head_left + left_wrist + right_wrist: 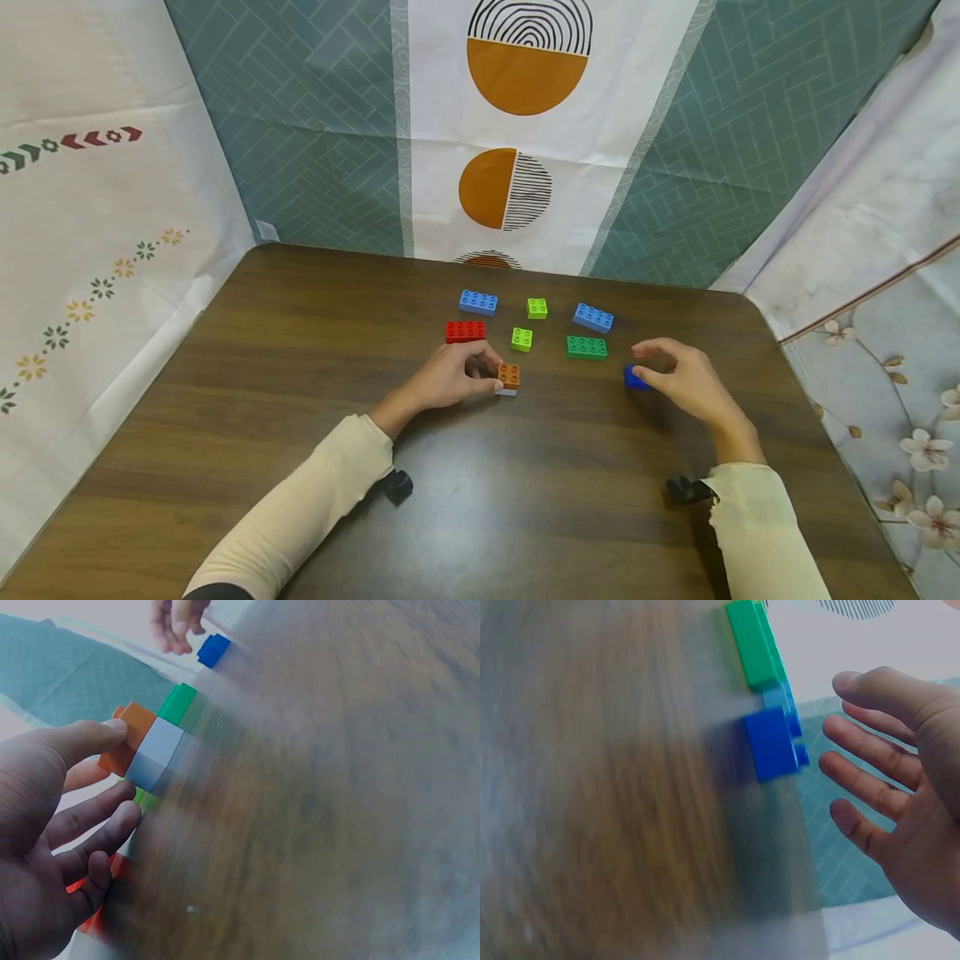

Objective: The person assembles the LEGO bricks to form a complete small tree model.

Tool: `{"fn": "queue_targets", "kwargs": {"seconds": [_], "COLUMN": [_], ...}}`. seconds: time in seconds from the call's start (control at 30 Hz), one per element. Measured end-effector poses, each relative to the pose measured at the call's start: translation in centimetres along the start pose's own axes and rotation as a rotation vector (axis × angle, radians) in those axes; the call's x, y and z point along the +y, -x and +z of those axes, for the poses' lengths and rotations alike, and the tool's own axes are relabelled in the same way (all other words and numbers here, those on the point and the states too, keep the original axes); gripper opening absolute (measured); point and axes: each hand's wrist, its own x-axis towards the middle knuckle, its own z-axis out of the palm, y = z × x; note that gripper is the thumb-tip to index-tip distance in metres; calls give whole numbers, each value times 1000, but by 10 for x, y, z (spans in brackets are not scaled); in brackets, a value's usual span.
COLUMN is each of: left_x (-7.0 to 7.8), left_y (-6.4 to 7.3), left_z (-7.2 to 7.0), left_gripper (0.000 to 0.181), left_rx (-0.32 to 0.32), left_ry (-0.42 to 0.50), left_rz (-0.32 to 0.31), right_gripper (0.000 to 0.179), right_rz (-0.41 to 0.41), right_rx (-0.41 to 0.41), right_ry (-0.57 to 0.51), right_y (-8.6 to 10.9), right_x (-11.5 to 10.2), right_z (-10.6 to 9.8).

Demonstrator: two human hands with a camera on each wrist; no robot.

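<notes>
My left hand (452, 375) pinches an orange toy brick (509, 373) between thumb and index finger. Directly beneath it, a white brick (157, 754) sits on the table, the two stacked in line. The other fingers of that hand spread loosely beside the stack. Over on the right, my right hand (686, 379) hovers above a dark blue brick (634, 378), its fingers relaxed and apart from the brick in the right wrist view. That dark blue brick (771, 744) rests studs up on the table.
Beyond the hands lie a red brick (465, 332), a green brick (586, 347), two lime bricks (537, 308) and two light blue bricks (478, 302). The wooden table (525, 500) meets a hanging patterned cloth (322, 167) at its back edge.
</notes>
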Motion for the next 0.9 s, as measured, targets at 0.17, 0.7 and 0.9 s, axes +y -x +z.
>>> {"fn": "queue_targets", "kwargs": {"seconds": [0.17,0.7,0.9], "left_x": [0,1,1], "left_y": [0,2,1], "left_z": [1,0,1], "left_gripper": [25,25,25], "left_rx": [2,12,8], "left_ry": [-3,5,3], "left_rz": [3,-7,-8], "right_gripper": [37,36,36], "right_rz": [17,29,44], "right_rx": [-24,-78,-89], "right_ry": [6,-14,-12], "right_y": [5,10,10], "right_x": [12,37,35], "right_z": [-3,4,3]}}
